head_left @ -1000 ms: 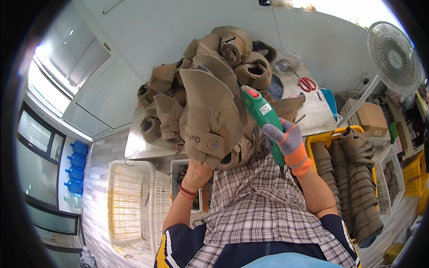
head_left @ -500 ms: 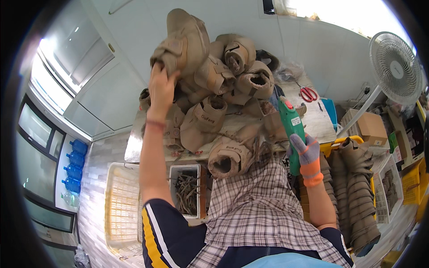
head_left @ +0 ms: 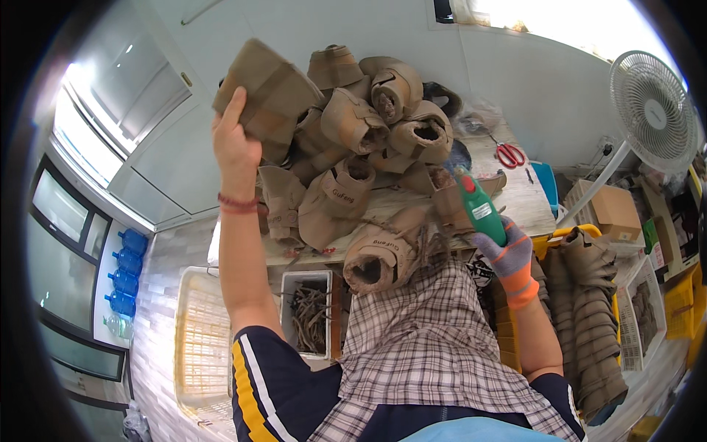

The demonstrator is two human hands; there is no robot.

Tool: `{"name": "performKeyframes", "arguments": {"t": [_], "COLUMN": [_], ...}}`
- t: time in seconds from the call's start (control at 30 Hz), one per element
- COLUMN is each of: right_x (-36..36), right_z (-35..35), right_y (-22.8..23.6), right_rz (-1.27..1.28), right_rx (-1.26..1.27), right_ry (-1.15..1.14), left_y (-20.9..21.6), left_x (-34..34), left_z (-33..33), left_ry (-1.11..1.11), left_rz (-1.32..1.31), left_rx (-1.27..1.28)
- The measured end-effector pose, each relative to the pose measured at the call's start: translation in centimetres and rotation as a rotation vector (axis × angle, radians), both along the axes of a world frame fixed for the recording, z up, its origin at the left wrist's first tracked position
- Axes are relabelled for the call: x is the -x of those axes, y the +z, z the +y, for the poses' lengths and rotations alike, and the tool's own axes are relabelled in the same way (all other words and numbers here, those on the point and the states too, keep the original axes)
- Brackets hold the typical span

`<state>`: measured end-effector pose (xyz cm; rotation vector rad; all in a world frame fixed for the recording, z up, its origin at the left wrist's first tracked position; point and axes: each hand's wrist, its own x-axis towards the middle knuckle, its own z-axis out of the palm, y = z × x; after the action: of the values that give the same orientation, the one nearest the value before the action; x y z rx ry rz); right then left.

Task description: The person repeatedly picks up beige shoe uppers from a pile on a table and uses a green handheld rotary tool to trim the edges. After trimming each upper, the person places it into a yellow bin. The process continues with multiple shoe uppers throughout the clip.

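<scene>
Two hands busy. Left hand [head_left: 234, 144] lifted high, fingers wrapped tight around brown boot piece [head_left: 266, 92], above far left side of pile. Right hand [head_left: 509, 254] in grey and orange glove grips green tool [head_left: 479, 206], red tip pointing up, just beside boot pieces on table [head_left: 524, 195]. Big pile of brown boot pieces [head_left: 361, 147] covers table. Red scissors [head_left: 509, 155] lie past pile. White fan [head_left: 652, 110] stands at right. White bin [head_left: 309, 317] below table edge holds dark scraps.
</scene>
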<state>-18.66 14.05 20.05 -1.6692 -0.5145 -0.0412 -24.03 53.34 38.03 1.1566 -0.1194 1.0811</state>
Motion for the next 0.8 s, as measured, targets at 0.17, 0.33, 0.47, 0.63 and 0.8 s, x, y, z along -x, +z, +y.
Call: {"name": "performKeyframes", "arguments": {"t": [0.17, 0.33, 0.47, 0.63, 0.8], "right_x": [1.2, 1.2, 1.1, 1.0, 1.3], "right_z": [0.9, -0.2, -1.4, -2.1, -1.9], "right_y": [1.4, -0.9, -2.4, -3.4, -3.0], "right_rz": [-0.548, -0.884, -0.891, -0.866, -0.832], "right_rx": [0.231, 0.330, 0.378, 0.358, 0.339], "right_ry": [0.007, -0.087, -0.067, -0.062, -0.020], "left_y": [-3.4, -9.0, -11.7, -12.6, -13.1], "left_x": [6.2, 7.0, 6.8, 6.7, 6.1], "left_z": [1.4, -0.8, -2.1, -3.0, -3.4], "left_ry": [-0.333, -0.658, -0.644, -0.673, -0.651], "left_rz": [0.206, 0.329, 0.343, 0.324, 0.355], "left_rx": [0.505, 0.680, 0.814, 0.849, 0.858]}}
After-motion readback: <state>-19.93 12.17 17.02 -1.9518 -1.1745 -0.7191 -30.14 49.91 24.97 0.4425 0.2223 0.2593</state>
